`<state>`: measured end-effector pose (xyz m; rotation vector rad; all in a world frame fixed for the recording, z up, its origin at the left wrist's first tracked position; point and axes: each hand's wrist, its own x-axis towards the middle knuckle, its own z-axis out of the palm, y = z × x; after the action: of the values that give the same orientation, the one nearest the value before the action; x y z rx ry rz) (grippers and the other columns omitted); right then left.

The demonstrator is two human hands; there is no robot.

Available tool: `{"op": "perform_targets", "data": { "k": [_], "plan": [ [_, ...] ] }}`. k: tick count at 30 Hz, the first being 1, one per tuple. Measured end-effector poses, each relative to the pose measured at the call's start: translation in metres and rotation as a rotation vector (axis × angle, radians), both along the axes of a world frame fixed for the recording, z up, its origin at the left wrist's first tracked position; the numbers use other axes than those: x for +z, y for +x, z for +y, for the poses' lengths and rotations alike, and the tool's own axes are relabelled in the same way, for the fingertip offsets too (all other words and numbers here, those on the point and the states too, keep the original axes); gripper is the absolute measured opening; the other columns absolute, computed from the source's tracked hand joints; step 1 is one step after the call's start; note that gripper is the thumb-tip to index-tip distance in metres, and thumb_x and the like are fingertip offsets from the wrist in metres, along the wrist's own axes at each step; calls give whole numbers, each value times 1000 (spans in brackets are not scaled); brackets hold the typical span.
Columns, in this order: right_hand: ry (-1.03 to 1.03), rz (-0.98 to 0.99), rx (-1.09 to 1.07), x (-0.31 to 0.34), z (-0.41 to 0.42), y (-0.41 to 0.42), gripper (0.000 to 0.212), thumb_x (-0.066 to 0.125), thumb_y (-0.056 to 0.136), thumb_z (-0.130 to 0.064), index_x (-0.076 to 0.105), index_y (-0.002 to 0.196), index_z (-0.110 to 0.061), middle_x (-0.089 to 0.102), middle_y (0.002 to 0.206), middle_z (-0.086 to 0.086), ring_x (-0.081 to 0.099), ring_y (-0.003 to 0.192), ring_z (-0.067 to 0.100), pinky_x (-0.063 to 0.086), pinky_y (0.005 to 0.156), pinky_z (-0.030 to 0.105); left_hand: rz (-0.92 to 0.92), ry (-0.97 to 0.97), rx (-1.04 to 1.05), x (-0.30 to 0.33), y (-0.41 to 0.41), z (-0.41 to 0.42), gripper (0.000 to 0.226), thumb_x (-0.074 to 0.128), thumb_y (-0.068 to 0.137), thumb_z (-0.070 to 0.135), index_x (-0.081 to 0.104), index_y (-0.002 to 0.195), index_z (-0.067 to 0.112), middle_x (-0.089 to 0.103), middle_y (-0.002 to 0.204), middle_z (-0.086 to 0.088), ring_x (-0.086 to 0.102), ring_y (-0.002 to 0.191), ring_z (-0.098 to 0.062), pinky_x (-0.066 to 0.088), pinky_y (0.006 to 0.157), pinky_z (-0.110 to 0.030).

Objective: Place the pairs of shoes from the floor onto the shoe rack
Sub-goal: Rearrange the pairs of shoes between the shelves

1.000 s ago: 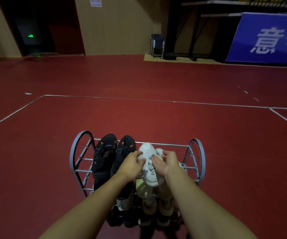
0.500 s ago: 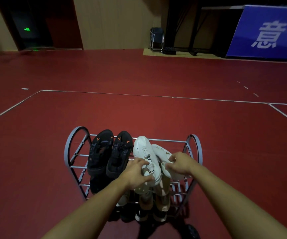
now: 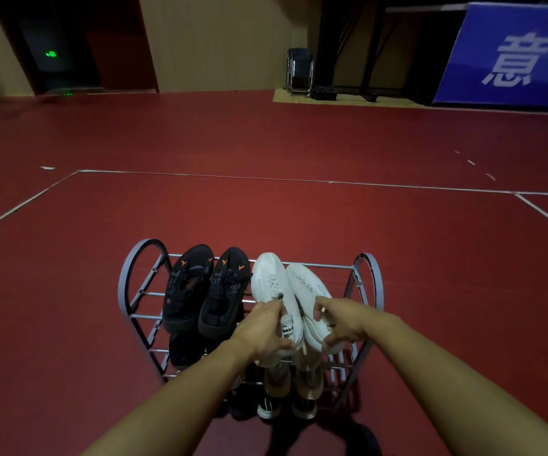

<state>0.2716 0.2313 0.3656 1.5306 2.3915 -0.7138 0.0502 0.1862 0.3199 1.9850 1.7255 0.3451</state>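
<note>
A folded metal chair (image 3: pixel 300 71) stands against the far wall beside a blue banner (image 3: pixel 509 54) with white characters, well apart from a grey wire shoe rack (image 3: pixel 369 281) set on a red sports floor (image 3: pixel 266 209) crossed by white court lines. On the rack's top tier a pair of black shoes (image 3: pixel 206 291) with small orange marks sits on the left side, toes pointing away, just beside a pair of white shoes (image 3: pixel 285 287) on the right side. The left hand (image 3: pixel 262 330) grips the heel end of the left white shoe, fingers curled at its collar and thumb under the heel; the right hand (image 3: pixel 341 320) holds the right white shoe the same way, fingers over its collar and thumb beneath. Both white shoes lie toes forward across the top rails, touching along their inner edges. Lower tiers hold darker and tan footwear, mostly hidden by the forearms. A narrow gap remains between the right white shoe and the rack's rounded right end frame; open floor surrounds the rack on its other sides.
</note>
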Motion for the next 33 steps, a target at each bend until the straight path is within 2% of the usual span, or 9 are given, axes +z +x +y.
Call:
{"op": "perform_targets", "data": {
  "k": [4,8,11,13,15,19,24,28,33],
  "plan": [
    [108,-17,-31,-5,-7,2,67,84,63,-48,48,119,-35,63,108,-2,59,93,20,52,78,36,161,18,-51,-4,0,-2,73,75,63,67,51,116,23,47,118,0,40,114,-20,45,99,-41],
    [181,-32,-32,-10,-14,4,65,82,67,-49,55,123,-29,62,113,-3,59,100,20,52,81,34,204,68,-93,-5,6,-5,58,74,72,58,52,110,19,46,117,-3,38,117,-23,45,96,-41],
    [237,-12,-45,-10,-15,7,59,84,63,-53,59,108,-24,60,105,-5,59,95,19,53,79,36,182,122,-108,-4,8,-7,54,75,74,54,55,109,18,49,115,0,41,115,-22,46,95,-40],
    [302,-60,20,-10,-16,7,55,80,66,-57,59,106,-25,54,105,-6,55,94,17,50,75,36,184,158,-119,-3,6,-8,51,74,75,53,55,107,18,51,114,1,42,114,-21,45,95,-40],
    [346,-66,92,-8,-20,8,55,76,71,-55,55,115,-31,50,111,-9,53,98,16,46,73,33,196,187,-131,-2,5,-9,48,74,76,52,54,104,19,52,114,1,42,115,-20,46,95,-39],
    [386,-85,214,-6,-25,6,45,75,78,-44,50,113,-30,46,112,-7,54,87,17,46,67,34,189,223,-163,1,5,-11,40,74,77,46,50,97,23,53,112,3,43,114,-18,47,91,-36],
    [335,-196,184,-10,-24,9,53,78,75,-44,48,112,-22,45,111,0,53,81,24,47,69,37,184,254,-182,3,6,-15,33,72,80,36,50,100,22,51,109,5,42,112,-18,48,79,-37],
    [334,-110,107,-11,-23,11,44,79,73,-41,48,99,-23,38,99,-5,52,77,23,48,66,37,206,284,-215,6,2,-11,33,74,80,35,46,95,26,51,106,6,40,108,-16,51,75,-39],
    [415,-24,-5,-14,-21,10,43,75,77,-41,46,102,-22,36,98,-5,53,74,24,40,61,34,208,332,-234,16,-2,4,40,73,79,26,35,88,29,50,103,3,41,105,-20,48,74,-41]
  ]
}}
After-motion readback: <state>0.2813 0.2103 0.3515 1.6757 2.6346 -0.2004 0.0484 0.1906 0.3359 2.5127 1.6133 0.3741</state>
